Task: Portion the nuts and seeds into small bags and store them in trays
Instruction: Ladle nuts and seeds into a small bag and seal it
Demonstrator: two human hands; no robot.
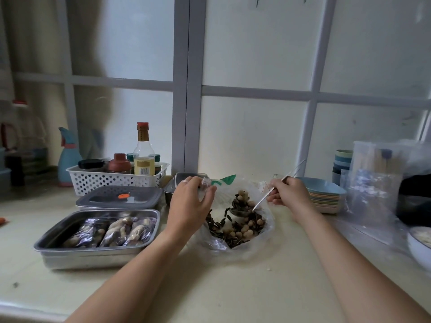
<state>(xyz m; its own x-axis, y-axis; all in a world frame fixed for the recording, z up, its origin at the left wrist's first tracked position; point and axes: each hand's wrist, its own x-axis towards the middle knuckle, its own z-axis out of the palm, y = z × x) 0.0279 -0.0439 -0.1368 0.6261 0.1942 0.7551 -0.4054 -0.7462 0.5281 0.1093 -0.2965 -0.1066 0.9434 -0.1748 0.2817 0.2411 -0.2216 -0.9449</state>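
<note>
- A person's left hand (191, 197) pinches a small clear bag (205, 184) at the left rim of the open plastic sack (268, 221).
- The right hand (289, 192) grips a metal spoon (261, 202), its bowl dipped among the nuts and seeds (240, 231) inside the sack.
- Scooping appears under way; next, the spoonful likely needs lifting to the bag's mouth without spilling.
- Left of the sack, a steel tray (93, 257) holds three filled bags (116, 231).

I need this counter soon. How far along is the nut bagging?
Done: three filled bags lie in the metal tray. In hand: left hand holds a small bag; right hand scoops with a spoon. Left: a pile of nuts and seeds to portion.
</note>
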